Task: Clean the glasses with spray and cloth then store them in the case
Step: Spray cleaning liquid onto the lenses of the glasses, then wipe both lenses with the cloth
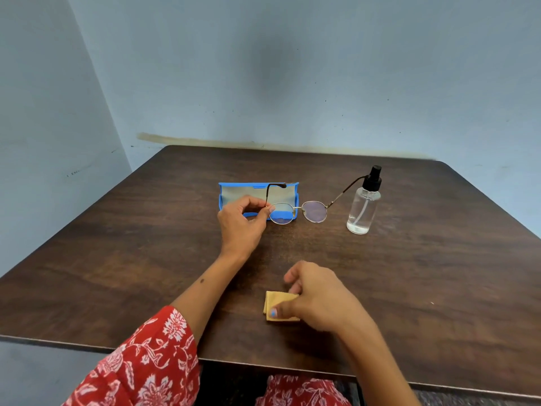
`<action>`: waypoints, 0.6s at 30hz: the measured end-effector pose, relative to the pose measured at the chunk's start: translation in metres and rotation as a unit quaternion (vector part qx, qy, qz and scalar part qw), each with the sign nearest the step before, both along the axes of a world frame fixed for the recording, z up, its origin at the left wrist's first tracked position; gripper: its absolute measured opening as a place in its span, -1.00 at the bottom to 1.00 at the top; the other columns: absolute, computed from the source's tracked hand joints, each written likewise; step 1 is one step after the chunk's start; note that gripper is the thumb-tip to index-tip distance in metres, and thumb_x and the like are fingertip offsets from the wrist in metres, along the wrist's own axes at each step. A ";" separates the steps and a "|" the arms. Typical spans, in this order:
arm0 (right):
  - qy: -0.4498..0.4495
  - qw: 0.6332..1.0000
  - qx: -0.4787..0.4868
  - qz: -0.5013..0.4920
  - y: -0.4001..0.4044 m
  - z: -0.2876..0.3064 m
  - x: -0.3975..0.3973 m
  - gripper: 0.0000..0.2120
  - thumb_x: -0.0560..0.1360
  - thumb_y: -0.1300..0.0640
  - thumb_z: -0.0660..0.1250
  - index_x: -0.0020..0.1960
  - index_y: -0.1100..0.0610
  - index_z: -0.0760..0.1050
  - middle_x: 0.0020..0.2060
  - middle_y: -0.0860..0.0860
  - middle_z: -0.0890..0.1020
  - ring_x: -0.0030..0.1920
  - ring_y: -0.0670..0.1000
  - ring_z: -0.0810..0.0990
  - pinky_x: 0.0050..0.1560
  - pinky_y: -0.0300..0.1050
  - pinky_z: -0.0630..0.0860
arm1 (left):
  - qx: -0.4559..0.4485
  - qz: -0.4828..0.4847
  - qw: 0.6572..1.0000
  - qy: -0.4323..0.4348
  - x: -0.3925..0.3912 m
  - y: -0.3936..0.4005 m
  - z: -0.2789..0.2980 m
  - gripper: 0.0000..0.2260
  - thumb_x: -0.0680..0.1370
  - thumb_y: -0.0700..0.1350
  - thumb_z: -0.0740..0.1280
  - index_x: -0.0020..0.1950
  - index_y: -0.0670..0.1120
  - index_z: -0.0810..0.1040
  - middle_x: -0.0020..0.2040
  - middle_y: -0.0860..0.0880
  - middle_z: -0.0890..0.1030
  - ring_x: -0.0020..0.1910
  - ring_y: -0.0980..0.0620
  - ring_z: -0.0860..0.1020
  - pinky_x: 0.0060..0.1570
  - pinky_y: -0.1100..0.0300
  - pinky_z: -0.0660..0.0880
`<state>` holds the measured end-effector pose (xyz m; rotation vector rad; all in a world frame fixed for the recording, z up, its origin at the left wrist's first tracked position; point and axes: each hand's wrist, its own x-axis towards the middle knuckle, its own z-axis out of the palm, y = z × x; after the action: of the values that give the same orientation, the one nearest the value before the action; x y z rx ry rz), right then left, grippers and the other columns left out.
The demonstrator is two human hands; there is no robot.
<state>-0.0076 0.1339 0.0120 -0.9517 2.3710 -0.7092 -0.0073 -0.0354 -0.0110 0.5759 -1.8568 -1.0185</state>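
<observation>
Left hand pinching the glasses at the hinge beside one lens, fingers closed on the frame. Glasses held with arms unfolded in front of the open blue case, one lens overlapping the case's front edge, the far arm reaching toward the spray bottle. Bottle upright on the brown surface, just right of the glasses. Right hand nearer the body, thumb and fingers closed on a folded yellow cloth lying on the surface. Red floral sleeve on the left arm.
</observation>
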 end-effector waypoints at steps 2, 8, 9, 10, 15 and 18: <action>-0.020 1.000 -0.007 0.005 0.000 -0.001 -0.002 -0.73 0.24 0.01 0.57 -0.19 -0.03 0.52 -0.20 -0.04 0.61 -0.16 -0.05 0.58 -0.13 -0.15 0.50 | 0.009 -0.005 1.000 0.001 -0.002 0.002 0.000 -0.92 0.39 -0.20 0.49 -0.16 -0.08 0.65 -0.26 0.13 0.61 -0.23 0.33 0.57 -0.14 0.48 0.49; -0.120 0.967 -0.220 -0.047 0.005 -0.001 -0.028 -0.82 0.20 0.14 0.59 -0.36 0.05 0.58 -0.35 0.07 0.65 -0.35 -0.06 0.55 -0.27 -0.10 0.51 | 0.011 -0.029 1.000 0.004 -0.010 0.006 -0.002 -0.93 0.39 -0.22 0.50 -0.17 -0.14 0.65 -0.25 0.02 0.65 -0.22 0.19 0.60 -0.16 0.42 0.52; -0.142 0.953 -0.260 -0.066 0.005 0.002 -0.035 -0.83 0.23 0.21 0.57 -0.33 0.08 0.58 -0.34 0.09 0.65 -0.35 -0.04 0.56 -0.31 -0.09 0.53 | 0.012 -0.030 0.999 0.003 -0.010 0.006 -0.002 -0.94 0.39 -0.22 0.50 -0.19 -0.14 0.65 -0.25 0.02 0.65 -0.24 0.19 0.59 -0.18 0.42 0.52; -0.145 0.943 -0.289 -0.079 0.004 0.006 -0.042 -0.85 0.28 0.27 0.54 -0.29 0.10 0.59 -0.35 0.08 0.64 -0.36 -0.04 0.56 -0.35 -0.11 0.54 | 0.012 -0.031 0.999 0.002 -0.010 0.006 -0.003 -0.94 0.39 -0.22 0.50 -0.20 -0.13 0.65 -0.26 0.03 0.65 -0.25 0.19 0.59 -0.21 0.42 0.52; -0.033 0.920 -0.376 -0.105 -0.009 0.019 -0.068 -0.76 0.37 0.38 0.41 -0.22 0.04 0.62 -0.35 -0.07 0.65 -0.31 -0.10 0.60 -0.29 -0.15 0.63 | 0.021 -0.029 0.999 0.018 -0.004 0.006 -0.007 -0.95 0.38 -0.26 0.49 -0.23 -0.17 0.65 -0.29 0.04 0.65 -0.25 0.19 0.59 -0.27 0.46 0.49; 0.185 0.890 -0.405 -0.098 -0.026 0.008 -0.071 -0.80 0.36 0.35 0.41 -0.14 0.08 0.63 -0.27 -0.12 0.65 -0.22 -0.15 0.59 -0.22 -0.29 0.53 | 0.033 -0.027 0.999 0.025 0.000 0.008 -0.009 -0.93 0.37 -0.27 0.50 -0.23 -0.15 0.65 -0.29 0.07 0.65 -0.27 0.22 0.60 -0.24 0.42 0.52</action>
<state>-0.0786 0.1081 0.0201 -1.2568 2.5250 -1.8315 -0.0068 -0.0275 -0.0199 0.5366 -1.8081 -1.1233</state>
